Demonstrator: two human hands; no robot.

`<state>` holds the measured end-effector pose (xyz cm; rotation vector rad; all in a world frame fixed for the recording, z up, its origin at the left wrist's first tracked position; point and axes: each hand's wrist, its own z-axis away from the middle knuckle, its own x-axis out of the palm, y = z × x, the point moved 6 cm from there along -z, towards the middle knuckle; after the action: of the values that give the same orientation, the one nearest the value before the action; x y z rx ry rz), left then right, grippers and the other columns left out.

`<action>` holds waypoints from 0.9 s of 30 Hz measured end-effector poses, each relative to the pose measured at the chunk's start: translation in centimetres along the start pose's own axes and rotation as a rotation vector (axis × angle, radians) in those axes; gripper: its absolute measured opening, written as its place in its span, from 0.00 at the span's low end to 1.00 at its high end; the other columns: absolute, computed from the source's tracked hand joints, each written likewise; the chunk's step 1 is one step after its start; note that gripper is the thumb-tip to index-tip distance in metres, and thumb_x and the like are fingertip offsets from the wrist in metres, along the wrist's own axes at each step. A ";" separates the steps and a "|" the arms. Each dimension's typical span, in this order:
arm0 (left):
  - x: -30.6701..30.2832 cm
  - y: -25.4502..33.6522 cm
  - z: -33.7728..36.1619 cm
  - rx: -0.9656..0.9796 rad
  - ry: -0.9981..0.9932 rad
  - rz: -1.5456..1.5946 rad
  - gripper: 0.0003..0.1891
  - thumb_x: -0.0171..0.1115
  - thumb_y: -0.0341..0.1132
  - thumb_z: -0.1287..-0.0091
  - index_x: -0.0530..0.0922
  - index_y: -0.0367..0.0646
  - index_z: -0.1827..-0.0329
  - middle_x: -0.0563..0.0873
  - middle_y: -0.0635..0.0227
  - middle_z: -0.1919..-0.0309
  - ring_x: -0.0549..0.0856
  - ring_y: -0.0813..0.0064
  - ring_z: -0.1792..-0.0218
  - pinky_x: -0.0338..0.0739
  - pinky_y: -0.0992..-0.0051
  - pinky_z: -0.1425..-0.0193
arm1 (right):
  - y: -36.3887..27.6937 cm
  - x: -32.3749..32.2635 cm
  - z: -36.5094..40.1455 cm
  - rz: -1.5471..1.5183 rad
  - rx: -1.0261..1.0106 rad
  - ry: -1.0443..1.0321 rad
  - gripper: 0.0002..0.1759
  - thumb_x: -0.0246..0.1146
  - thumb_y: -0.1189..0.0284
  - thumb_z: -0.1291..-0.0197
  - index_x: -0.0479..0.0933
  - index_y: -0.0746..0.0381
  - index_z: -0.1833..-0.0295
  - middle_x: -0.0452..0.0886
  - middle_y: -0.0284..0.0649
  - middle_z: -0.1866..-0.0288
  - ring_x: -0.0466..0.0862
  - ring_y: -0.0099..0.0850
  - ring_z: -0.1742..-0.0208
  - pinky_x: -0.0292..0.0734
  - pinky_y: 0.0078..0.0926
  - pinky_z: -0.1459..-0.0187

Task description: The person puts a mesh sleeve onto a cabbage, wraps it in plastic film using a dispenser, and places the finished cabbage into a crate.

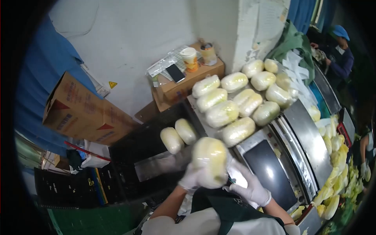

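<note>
A napa cabbage point(210, 154) wrapped in clear film is held in front of my chest. My left hand point(192, 176), in a white glove, grips its lower left side. My gloved right hand point(250, 186) is just right of the cabbage, fingers curled; a thin dark item by its fingertips is too small to name. Beyond the held cabbage, two wrapped cabbages point(172, 140) lie in a black crate point(131, 152). More wrapped cabbages point(222, 114) are gathered on a metal surface ahead to the right.
A wrapping machine with a dark plate point(270, 172) stands close on my right, loose cabbages point(333, 180) beyond it. A cardboard box point(82, 113) leans at left. A phone point(175, 73) and a paper cup point(189, 59) rest on another box. A person point(340, 58) stands at far right.
</note>
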<state>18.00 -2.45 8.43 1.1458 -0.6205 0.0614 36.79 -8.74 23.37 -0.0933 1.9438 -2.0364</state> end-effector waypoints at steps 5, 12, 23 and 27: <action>-22.4 1.2 1.2 0.224 0.876 -0.100 0.19 0.62 0.27 0.41 0.72 0.38 0.46 0.80 0.64 0.57 0.80 0.73 0.59 0.77 0.73 0.55 | 5.1 2.6 0.2 0.296 0.121 -0.200 0.39 0.68 0.66 0.49 0.60 0.69 0.36 0.73 0.54 0.47 0.76 0.44 0.52 0.73 0.30 0.51; -37.4 -0.7 -2.9 0.000 1.060 -0.398 0.27 0.69 0.37 0.46 0.71 0.37 0.45 0.80 0.64 0.58 0.80 0.73 0.62 0.77 0.73 0.57 | 10.5 2.4 1.9 0.558 0.246 -0.266 0.34 0.68 0.61 0.50 0.66 0.70 0.42 0.78 0.53 0.60 0.80 0.46 0.64 0.76 0.34 0.61; -36.6 2.0 -5.5 -0.267 1.096 -1.235 0.34 0.58 0.40 0.38 0.56 0.31 0.34 0.67 0.46 0.40 0.72 0.55 0.42 0.67 0.66 0.37 | 12.2 2.0 3.4 0.595 0.458 -0.239 0.32 0.51 0.52 0.38 0.66 0.68 0.40 0.78 0.55 0.58 0.79 0.49 0.56 0.73 0.40 0.53; -22.2 8.9 -11.3 0.334 0.899 -1.452 0.30 0.57 0.31 0.39 0.59 0.36 0.33 0.70 0.51 0.43 0.76 0.60 0.46 0.72 0.68 0.45 | 13.0 1.1 5.7 0.588 0.509 -0.134 0.33 0.49 0.49 0.37 0.65 0.66 0.39 0.78 0.55 0.57 0.78 0.49 0.54 0.73 0.41 0.52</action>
<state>1.20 16.94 1.96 1.4882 1.1089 -0.5537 39.68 -14.82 10.85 0.3989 1.1369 -1.9651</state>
